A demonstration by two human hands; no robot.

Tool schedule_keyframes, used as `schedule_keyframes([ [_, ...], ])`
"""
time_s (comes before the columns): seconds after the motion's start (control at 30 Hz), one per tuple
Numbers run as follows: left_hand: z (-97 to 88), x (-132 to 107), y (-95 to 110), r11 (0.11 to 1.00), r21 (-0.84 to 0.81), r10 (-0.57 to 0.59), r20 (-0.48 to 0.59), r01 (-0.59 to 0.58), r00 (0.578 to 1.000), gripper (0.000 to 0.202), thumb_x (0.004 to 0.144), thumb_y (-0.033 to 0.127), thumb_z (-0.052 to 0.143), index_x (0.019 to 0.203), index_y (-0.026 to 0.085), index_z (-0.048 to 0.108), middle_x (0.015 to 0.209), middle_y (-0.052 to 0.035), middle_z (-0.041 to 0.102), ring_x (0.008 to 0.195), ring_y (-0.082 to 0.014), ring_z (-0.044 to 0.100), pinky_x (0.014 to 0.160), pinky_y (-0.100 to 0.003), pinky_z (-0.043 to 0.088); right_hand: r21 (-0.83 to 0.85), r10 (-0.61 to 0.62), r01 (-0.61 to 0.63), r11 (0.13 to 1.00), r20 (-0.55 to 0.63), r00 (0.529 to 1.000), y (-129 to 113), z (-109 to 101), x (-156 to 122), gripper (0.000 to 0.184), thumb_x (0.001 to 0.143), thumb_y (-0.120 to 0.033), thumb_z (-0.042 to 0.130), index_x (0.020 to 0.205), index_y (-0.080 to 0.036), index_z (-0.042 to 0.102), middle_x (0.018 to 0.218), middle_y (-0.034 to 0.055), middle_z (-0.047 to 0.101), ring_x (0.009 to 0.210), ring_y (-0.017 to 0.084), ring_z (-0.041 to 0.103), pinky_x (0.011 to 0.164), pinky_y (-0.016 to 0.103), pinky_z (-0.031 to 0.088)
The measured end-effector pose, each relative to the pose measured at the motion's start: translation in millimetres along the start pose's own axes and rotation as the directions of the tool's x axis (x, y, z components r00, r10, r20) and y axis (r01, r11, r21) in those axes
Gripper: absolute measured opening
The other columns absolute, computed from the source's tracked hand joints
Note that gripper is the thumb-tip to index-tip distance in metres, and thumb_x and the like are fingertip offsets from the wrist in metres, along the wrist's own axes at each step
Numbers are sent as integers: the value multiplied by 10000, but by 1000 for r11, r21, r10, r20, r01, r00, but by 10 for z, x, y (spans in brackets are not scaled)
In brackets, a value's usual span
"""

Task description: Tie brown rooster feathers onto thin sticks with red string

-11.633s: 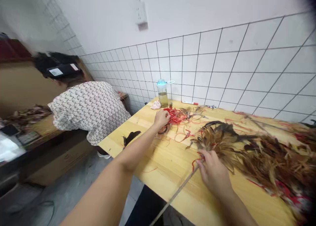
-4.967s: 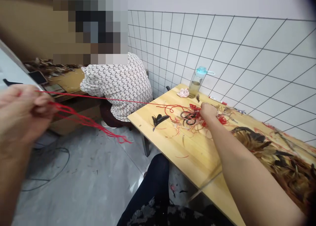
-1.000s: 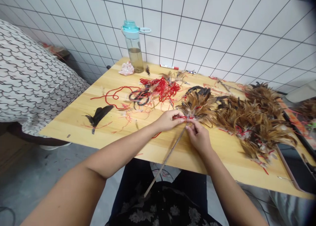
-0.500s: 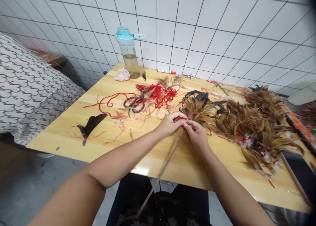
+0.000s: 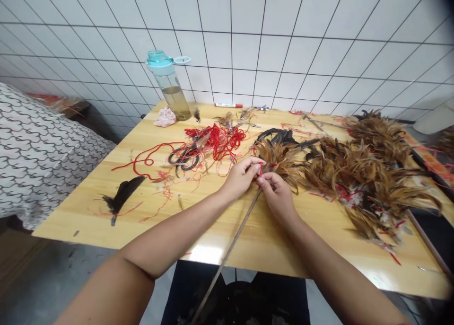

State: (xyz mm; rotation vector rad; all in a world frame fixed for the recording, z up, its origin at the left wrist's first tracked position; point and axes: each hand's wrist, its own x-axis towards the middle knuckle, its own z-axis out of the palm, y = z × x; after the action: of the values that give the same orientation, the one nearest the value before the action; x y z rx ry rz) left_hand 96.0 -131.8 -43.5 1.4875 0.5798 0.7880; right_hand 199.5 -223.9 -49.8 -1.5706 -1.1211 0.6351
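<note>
My left hand (image 5: 241, 177) and my right hand (image 5: 276, 192) meet at the base of a bunch of brown feathers (image 5: 283, 157) bound to a thin stick (image 5: 227, 256). Both hands pinch a red string (image 5: 260, 169) at the spot where the feathers join the stick. The stick runs down past the table's near edge toward my lap. A tangle of red string (image 5: 216, 140) lies just beyond my left hand, with a pair of scissors (image 5: 180, 157) in it.
More brown feathers (image 5: 372, 173) are heaped on the right of the wooden table (image 5: 177, 221). A lone dark feather (image 5: 120, 197) lies at the left. A water bottle (image 5: 168, 86), pink wad (image 5: 165, 118) and red marker (image 5: 227, 105) stand by the tiled wall. Another person's patterned shirt (image 5: 39, 154) is at left.
Earlier my left hand drew red string out from the tangle to the left. Over the last second both hands stay pinched together at the feather base; the view has shifted slightly.
</note>
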Motion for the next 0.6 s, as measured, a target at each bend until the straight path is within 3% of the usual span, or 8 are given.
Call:
schedule_keyframes([
  [0.17, 11, -48, -9, 972, -221, -89, -24, 81, 996, 273, 790, 297, 643, 950, 183, 453, 669, 47, 569, 588, -73, 528, 575, -199, 401, 35, -9, 9, 999, -6, 1000, 7, -36, -13, 210, 838, -405, 546, 814, -199, 577, 666, 1, 577, 596, 141, 502, 582, 273, 410],
  [0.3, -4, -155, -2, 972, -194, -127, 42, 132, 991, 242, 792, 317, 643, 878, 167, 474, 670, 35, 559, 563, -60, 497, 525, -185, 373, 73, -20, 22, 997, -28, 999, 7, -59, -17, 202, 831, -394, 555, 823, -193, 573, 677, 3, 592, 597, 135, 513, 587, 265, 418],
  [0.4, -14, -189, 11, 973, -186, -139, 10, 138, 990, 202, 791, 285, 629, 902, 153, 524, 708, 24, 557, 580, -53, 486, 516, -174, 348, 54, -50, 53, 997, -56, 997, -4, -47, -32, 200, 824, -390, 559, 815, -190, 571, 642, -10, 569, 552, 123, 483, 544, 252, 403],
  [0.5, -31, -204, 20, 973, -188, -136, -6, 133, 991, 191, 773, 260, 632, 899, 142, 547, 760, 7, 573, 641, -59, 514, 580, -175, 383, 0, -115, 116, 993, -73, 991, -26, -28, -57, 178, 839, -367, 545, 826, -192, 573, 627, -17, 560, 533, 115, 472, 525, 242, 396],
  [0.6, -46, -230, 15, 990, -109, -79, 99, 90, 992, 218, 753, 250, 652, 915, 139, 558, 812, -7, 592, 704, -79, 540, 674, -205, 430, -112, -211, 200, 973, -89, 973, -36, -13, -88, 131, 852, -321, 539, 839, -199, 584, 600, -25, 553, 509, 111, 463, 512, 235, 388],
])
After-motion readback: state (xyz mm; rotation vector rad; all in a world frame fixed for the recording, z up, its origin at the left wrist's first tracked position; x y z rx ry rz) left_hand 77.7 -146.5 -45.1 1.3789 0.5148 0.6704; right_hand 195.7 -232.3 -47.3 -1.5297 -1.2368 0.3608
